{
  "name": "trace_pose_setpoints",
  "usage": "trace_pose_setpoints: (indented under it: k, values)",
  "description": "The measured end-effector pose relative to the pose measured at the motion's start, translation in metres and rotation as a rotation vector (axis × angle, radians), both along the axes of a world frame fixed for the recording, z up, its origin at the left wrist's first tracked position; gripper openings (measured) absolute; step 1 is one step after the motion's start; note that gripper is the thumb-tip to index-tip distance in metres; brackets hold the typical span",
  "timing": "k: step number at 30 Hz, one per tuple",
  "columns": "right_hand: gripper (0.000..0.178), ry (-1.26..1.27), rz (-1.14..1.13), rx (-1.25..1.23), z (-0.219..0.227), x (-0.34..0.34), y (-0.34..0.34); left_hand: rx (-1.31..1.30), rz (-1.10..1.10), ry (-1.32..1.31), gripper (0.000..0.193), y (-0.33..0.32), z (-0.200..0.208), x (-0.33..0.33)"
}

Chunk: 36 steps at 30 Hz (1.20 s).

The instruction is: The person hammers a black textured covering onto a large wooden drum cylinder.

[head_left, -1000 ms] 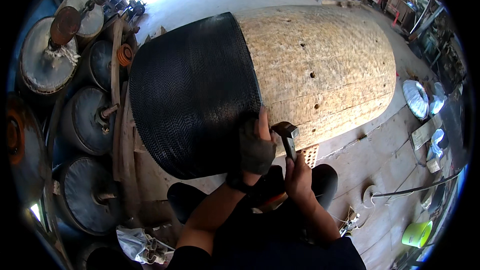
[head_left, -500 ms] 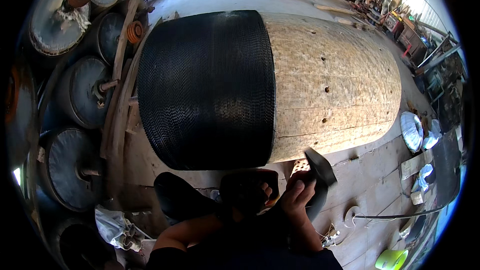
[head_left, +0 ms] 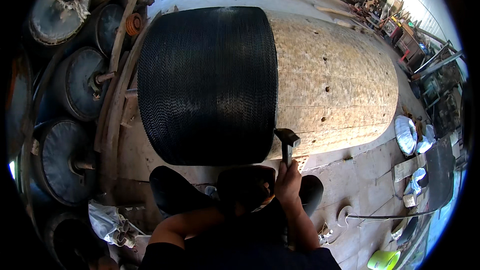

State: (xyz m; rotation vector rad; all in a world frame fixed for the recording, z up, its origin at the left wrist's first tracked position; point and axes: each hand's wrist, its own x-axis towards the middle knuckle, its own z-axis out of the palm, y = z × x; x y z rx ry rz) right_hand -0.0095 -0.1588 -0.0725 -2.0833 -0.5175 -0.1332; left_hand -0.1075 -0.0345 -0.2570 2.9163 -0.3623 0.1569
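A big wooden roller (head_left: 340, 85) lies crosswise before me, its bare right part dotted with dark holes. Black ridged strip material (head_left: 210, 80) covers the left part. My right hand (head_left: 288, 185) is wrapped round the handle of a hammer (head_left: 287, 145), held upright with the head close to the edge of the black covering. Whether the head touches the roller I cannot tell. Between my knees sits a dark container (head_left: 247, 177). My left hand (head_left: 241, 207) is at it, low and in deep shadow, its fingers mostly hidden.
Several dark drums with shafts (head_left: 65, 162) are stacked on the left beside long wooden planks (head_left: 117, 90). A white bundle (head_left: 112, 225) lies at lower left. On the right are a white-wrapped coil (head_left: 405, 135), a dark rod (head_left: 390, 216) and a lime-green container (head_left: 384, 260).
My right hand has brought the hammer left and up, from beside my right knee to the edge of the black covering. My left hand has sunk lower into the shadow at the container.
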Motion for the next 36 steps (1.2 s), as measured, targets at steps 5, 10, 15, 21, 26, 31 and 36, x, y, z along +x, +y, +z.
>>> trace_pose_setpoints:
  k: [5,10,15,21,26,31,36]
  values:
    - [0.026,-0.093,0.057,0.526,0.009,-0.024,-0.008,-0.071,-0.058,-0.037,0.032,0.007,0.083,-0.002]
    - [0.023,0.004,-0.058,-0.059,-0.005,0.004,0.002,-0.174,-0.087,-0.027,0.043,0.008,0.107,-0.01]
    - [0.022,0.033,-0.013,0.326,0.013,-0.024,-0.013,0.008,-0.056,-0.03,0.043,0.012,0.089,-0.015]
    - [0.02,-0.335,-0.037,0.03,0.0,0.003,0.004,0.413,-0.119,-0.559,0.025,0.027,0.01,0.003]
    - [0.014,-0.008,-0.018,0.183,0.007,-0.022,-0.01,-0.091,-0.079,-0.368,0.032,0.017,0.052,-0.009]
    - [0.012,-0.167,-0.053,0.275,-0.001,-0.01,-0.004,-0.143,-0.099,-0.446,0.04,0.019,0.091,-0.015]
    - [0.018,-0.063,0.002,0.109,-0.017,-0.015,-0.014,-0.139,-0.125,-0.222,0.035,0.019,0.106,-0.003]
